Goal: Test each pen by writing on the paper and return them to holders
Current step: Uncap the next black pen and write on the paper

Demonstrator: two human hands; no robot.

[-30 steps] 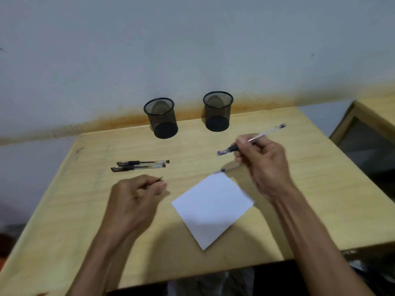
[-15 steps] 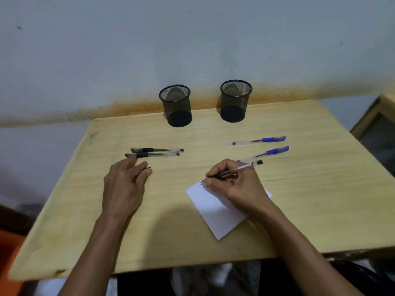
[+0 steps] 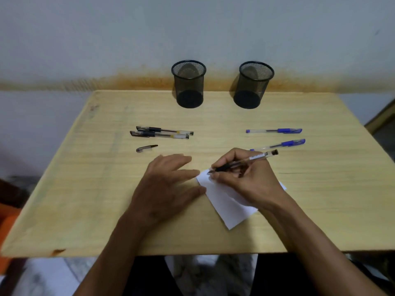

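My right hand (image 3: 245,180) grips an uncapped black pen (image 3: 252,159), its tip touching the top left corner of the white paper (image 3: 226,201). My left hand (image 3: 166,186) lies flat with fingers spread, its fingertips at the paper's left edge. The pen's black cap (image 3: 146,148) lies loose on the table to the left. Two capped black pens (image 3: 160,133) lie side by side behind it. Two blue pens (image 3: 275,130) (image 3: 284,144) lie on the right. Two black mesh holders (image 3: 189,82) (image 3: 253,84) stand at the back, both looking empty.
The wooden table (image 3: 85,199) ends at a front edge near my body and backs onto a stained wall. A piece of wooden furniture (image 3: 382,118) stands at the far right.
My right hand came down from mid-air and set the pen tip on the paper. My left hand left the cap on the table and slid right to the paper's edge.
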